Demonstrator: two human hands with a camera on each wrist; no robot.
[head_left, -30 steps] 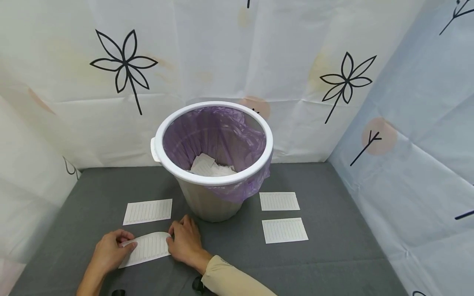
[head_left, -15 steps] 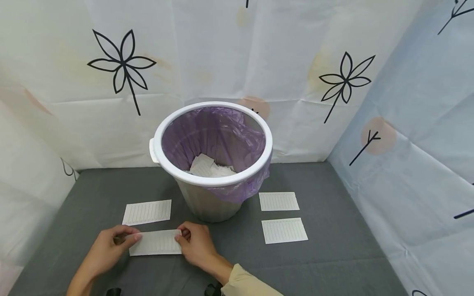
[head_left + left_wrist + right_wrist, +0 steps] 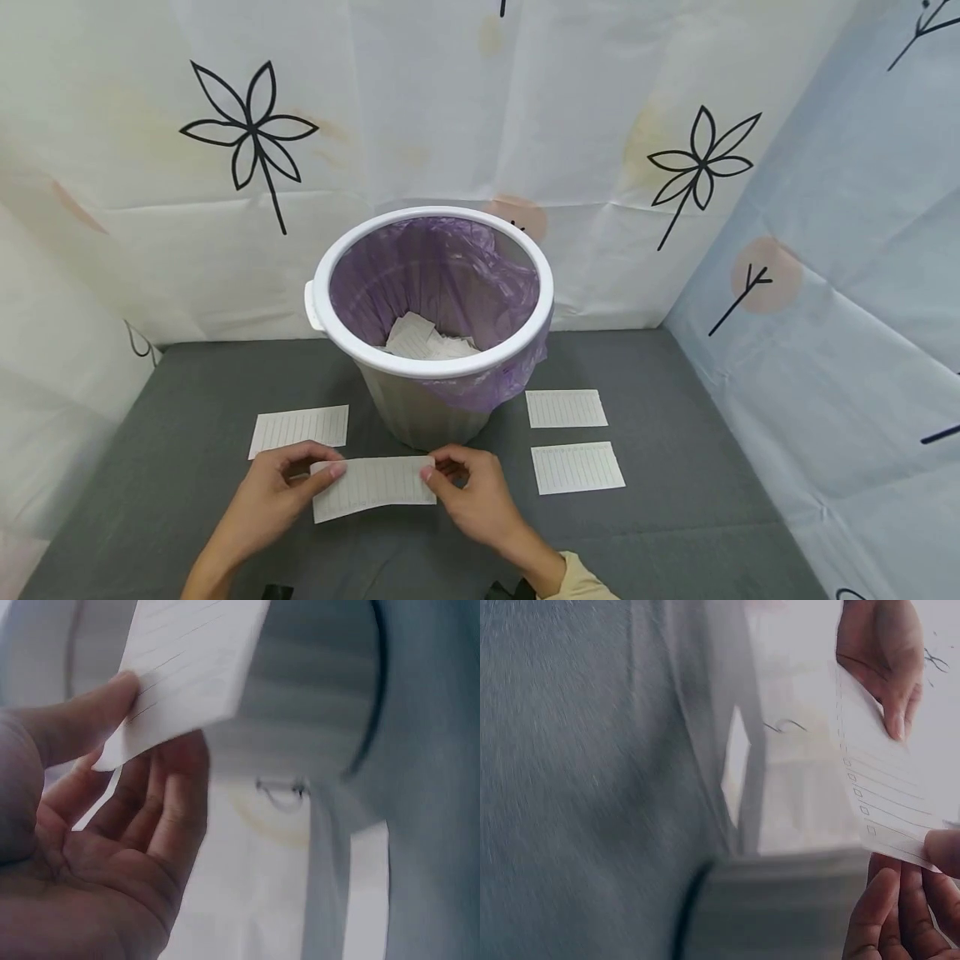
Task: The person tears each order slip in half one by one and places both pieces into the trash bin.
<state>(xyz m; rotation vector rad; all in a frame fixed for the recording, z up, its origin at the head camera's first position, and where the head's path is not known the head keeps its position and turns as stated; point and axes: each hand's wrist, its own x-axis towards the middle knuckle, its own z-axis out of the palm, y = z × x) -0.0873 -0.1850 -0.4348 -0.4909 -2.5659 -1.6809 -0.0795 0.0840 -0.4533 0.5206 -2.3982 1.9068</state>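
Note:
A white lined paper slip [image 3: 375, 485] is stretched between my two hands in front of the bin. My left hand [image 3: 273, 492] pinches its left end between thumb and fingers. At the other end, my right hand [image 3: 476, 496] pinches the edge the same way. The left wrist view shows the slip [image 3: 187, 671] under the left thumb, with the fingers behind it. Small printed boxes run along one edge of the slip [image 3: 881, 791] in the right wrist view, where both hands appear.
Behind the hands stands a bin with a white rim [image 3: 442, 367], a purple liner [image 3: 450, 258] and paper pieces [image 3: 420, 336] inside. One lined slip [image 3: 300, 428] lies on the grey table at left; two more, a far slip [image 3: 566, 408] and a near slip [image 3: 577, 467], lie at right.
The slip has come up off the table and moved right, in front of the bin, with both hands holding its ends. The other slips and the bin have stayed put.

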